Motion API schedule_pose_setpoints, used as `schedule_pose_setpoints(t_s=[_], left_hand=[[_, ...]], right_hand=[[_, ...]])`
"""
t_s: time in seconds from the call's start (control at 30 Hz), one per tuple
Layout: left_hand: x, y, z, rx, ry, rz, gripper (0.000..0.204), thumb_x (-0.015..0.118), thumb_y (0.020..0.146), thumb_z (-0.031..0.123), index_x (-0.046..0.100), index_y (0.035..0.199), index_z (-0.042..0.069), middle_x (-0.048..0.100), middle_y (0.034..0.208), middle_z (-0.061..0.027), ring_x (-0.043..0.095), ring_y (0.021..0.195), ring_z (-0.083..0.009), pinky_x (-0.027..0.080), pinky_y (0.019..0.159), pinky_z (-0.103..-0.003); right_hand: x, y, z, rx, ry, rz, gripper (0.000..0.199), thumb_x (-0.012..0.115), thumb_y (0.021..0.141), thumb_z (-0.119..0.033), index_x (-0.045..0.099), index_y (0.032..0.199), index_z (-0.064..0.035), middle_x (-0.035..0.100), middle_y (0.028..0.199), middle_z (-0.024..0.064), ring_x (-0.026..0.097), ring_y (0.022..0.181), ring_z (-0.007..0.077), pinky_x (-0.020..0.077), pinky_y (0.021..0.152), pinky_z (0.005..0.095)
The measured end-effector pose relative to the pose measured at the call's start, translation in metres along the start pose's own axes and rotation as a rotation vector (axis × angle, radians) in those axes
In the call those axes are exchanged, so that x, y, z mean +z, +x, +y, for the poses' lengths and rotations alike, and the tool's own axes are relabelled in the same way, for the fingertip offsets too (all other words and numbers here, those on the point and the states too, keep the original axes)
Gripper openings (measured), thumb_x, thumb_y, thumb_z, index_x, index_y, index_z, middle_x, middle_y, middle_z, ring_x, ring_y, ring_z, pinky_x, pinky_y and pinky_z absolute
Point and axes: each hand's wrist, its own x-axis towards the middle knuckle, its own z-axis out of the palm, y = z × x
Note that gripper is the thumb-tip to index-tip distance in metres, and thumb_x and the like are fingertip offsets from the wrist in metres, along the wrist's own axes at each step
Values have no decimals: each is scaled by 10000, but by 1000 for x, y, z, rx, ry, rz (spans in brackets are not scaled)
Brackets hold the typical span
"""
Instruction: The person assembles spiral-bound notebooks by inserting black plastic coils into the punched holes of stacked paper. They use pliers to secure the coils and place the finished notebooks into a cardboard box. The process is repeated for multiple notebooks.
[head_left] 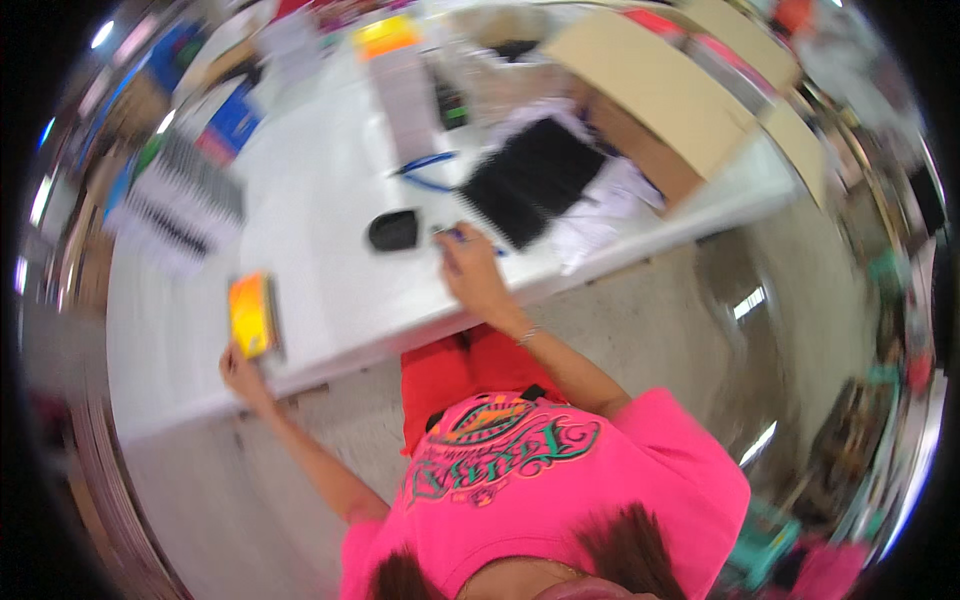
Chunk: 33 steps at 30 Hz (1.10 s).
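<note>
My left hand (240,371) is at the near left of the white table, fingers closed on the lower end of a small yellow-orange spiral notebook (251,314). My right hand (470,265) is over the table near its front edge, fingers closed around a small tool with blue parts; blur hides its kind. Just left of that hand lies a small black tray (393,231). Beyond it is a blue-handled hand tool (430,172). A bundle of black binding coils (535,180) rests to the right, on crumpled white wrapping (612,205).
Stacked spiral-bound notebooks (185,200) stand at the table's left. A tall pale stack with an orange top (400,95) is at the back, beside a dark green item (450,105). An open cardboard box (655,85) occupies the far right. The white table (320,220) ends close to my body.
</note>
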Motion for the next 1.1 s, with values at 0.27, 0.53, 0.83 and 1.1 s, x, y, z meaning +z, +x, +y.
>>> schedule_pose_setpoints(t_s=[0.27,0.53,0.83,1.1], left_hand=[[-8,-24,42,11,83,-4,489,662,952,374,629,1153,-72,662,1069,-159,648,858,-219,546,745,-342],[-11,-25,52,9,-7,64,532,677,935,411,600,1185,-53,620,1100,-187,646,864,-238,544,736,-350],[-23,-9,34,113,42,257,491,648,955,369,613,1206,-52,631,1149,-198,602,1052,-281,499,899,-383],[31,-88,176,464,-93,215,351,571,1007,231,623,1189,-64,642,1115,-178,606,998,-257,478,929,-364]], right_hand=[[1,-2,-9,-12,-35,-30,338,588,793,-75,594,1122,0,512,1212,272,498,1148,412,378,1004,484],[-8,-4,-14,31,-41,-46,326,593,831,-95,576,1151,-37,485,1231,249,492,1142,397,374,1015,473],[-6,-2,-19,48,-54,-72,337,581,831,-76,581,1165,-31,487,1238,249,491,1151,396,377,1020,462],[-10,-3,-15,47,-48,-46,316,586,794,-52,597,1105,4,511,1233,277,501,1152,404,386,1006,465]])
